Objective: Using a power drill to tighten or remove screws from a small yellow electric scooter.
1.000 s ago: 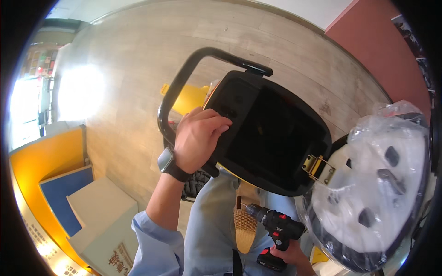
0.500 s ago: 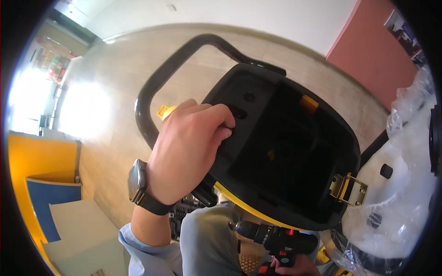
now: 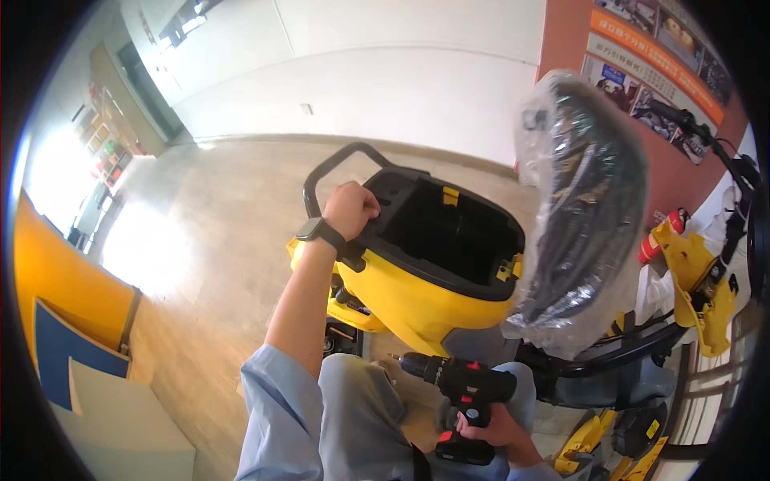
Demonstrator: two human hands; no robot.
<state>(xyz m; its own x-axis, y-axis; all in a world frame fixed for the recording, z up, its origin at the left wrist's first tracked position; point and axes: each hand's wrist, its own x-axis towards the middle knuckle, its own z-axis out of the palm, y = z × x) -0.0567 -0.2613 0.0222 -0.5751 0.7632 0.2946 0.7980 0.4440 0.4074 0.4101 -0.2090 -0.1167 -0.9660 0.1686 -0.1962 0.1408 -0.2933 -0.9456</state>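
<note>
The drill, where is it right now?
In the head view, the drill is near the bottom, right of centre, gripped in the right hand, below the yellow machine.

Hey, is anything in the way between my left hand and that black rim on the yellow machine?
Nothing visible: your left hand is at the left end of the black rim, apparently touching it; the contact is hidden.

Your support is the floor [image 3: 216,216], pale wood-look planks, bright light patch [image 3: 156,252] left of the yellow machine body [image 3: 401,293]. That machine body stands on it in front of you. Well left of it: orange partition [image 3: 72,256], grey-white box [image 3: 128,429]. Right, nearer you: loose yellow parts [image 3: 589,439], contact points unclear.
</note>
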